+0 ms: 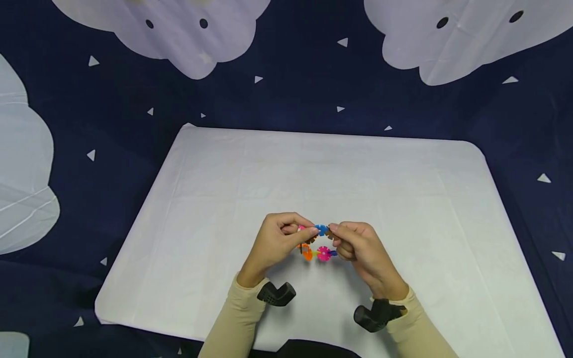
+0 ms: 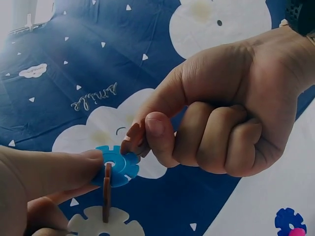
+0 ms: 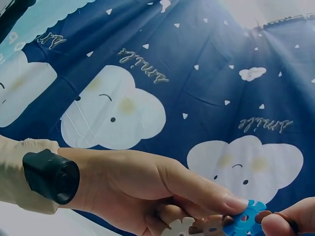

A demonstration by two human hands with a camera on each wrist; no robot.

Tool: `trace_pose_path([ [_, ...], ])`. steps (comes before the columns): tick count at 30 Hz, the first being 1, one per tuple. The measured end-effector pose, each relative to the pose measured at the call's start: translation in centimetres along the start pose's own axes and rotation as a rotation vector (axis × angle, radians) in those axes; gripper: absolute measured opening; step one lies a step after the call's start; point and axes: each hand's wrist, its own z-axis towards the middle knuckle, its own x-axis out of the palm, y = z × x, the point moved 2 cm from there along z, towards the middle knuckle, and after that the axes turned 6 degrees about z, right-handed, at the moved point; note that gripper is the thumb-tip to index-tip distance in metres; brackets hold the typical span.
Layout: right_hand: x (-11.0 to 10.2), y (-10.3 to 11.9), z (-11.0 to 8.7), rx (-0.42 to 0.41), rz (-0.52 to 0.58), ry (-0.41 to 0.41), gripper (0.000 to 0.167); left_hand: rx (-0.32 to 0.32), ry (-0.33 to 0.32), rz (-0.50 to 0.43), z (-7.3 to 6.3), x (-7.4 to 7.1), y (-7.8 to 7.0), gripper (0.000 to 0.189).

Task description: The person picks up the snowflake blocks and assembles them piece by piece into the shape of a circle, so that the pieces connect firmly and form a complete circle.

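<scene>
My left hand (image 1: 286, 236) pinches a blue notched plastic disc (image 2: 123, 167) between thumb and finger. My right hand (image 1: 360, 243) holds a brown notched disc (image 2: 132, 137) in its fingertips, right at the blue disc's edge. Another brown disc (image 2: 106, 196) is slotted into the blue one, and a white disc (image 2: 106, 219) follows it. Below the hands, in the head view, hangs more of the linked chain: an orange disc (image 1: 307, 252), a pink disc (image 1: 324, 253) and a dark blue disc (image 1: 334, 253). Part of the chain is hidden behind my left fingers.
Beneath the hands lies a white-covered table (image 1: 224, 174) with rounded corners. Dark blue cloth (image 1: 295, 99) with clouds and small triangles surrounds it. Black wrist cameras (image 1: 277, 294) sit on both sleeves. A black edge (image 1: 313, 349) shows at the bottom of the head view.
</scene>
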Motion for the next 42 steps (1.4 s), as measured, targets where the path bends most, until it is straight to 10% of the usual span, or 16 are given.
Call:
trace_pose_path([
  [10, -0.2, 0.3, -0.4, -0.034, -0.080, 0.031, 0.037, 0.083, 0.014, 0.040, 0.0, 0.3, -0.3, 0.006],
  [16, -1.5, 0.8, -1.4, -0.237, -0.409, -0.063, 0.019, 0.082, -0.057, 0.089, -0.2, 0.0, 0.1, 0.006],
  [19, -1.9, 0.9, -1.7, -0.278, -0.510, -0.041, 0.035, 0.092, -0.080, 0.099, -0.2, -0.3, 0.0, 0.006],
  [42, -0.9, -0.5, -0.1, -0.449, -0.587, -0.011, 0.036, 0.165, -0.006, 0.126, -0.3, -1.2, 1.1, 0.010],
])
